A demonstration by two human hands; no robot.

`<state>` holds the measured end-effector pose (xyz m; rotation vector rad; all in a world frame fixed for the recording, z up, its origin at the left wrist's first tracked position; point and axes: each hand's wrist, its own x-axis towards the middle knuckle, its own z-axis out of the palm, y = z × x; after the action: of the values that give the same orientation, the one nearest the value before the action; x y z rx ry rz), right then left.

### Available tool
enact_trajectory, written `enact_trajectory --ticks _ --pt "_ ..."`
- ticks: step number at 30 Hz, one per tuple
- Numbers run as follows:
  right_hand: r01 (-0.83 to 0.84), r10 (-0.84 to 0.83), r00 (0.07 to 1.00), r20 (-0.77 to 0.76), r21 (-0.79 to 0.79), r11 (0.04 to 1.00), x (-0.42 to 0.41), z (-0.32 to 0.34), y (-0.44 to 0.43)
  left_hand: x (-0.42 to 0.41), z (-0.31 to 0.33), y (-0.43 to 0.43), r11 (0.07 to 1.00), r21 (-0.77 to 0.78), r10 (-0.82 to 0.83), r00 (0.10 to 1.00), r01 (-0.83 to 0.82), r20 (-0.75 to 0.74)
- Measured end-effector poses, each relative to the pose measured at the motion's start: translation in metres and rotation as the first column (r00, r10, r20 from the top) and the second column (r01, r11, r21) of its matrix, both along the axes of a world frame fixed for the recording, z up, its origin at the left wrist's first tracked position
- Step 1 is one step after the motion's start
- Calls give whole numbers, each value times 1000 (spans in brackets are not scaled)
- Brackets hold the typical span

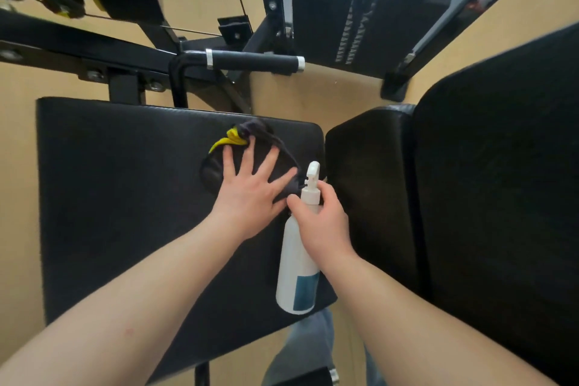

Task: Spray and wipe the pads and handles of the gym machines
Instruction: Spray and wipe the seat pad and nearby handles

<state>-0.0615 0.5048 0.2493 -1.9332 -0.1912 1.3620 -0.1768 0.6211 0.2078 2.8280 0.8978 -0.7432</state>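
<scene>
Black vinyl rectangular pad (pixel 125 197) fills the middle. Over its right edge the right hand (pixel 322 222) grips the neck of a white plastic spray bottle (pixel 296 260); its opaque walls seem to hide any contents. The left hand (pixel 250 191), fingers spread, presses a dark grey yellow-edged cloth (pixel 266 135) on the pad.
</scene>
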Motion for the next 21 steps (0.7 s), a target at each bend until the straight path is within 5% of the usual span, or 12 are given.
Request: enact_trajectory --ticks 12,21 --pt "77 -75 996 -43 39 996 5 -7 -3 114 -43 28 999 37 2 999 0 -39" --pt "64 -59 997 -53 90 994 3 -6 0 26 -1 8 993 -66 -97 995 99 28"
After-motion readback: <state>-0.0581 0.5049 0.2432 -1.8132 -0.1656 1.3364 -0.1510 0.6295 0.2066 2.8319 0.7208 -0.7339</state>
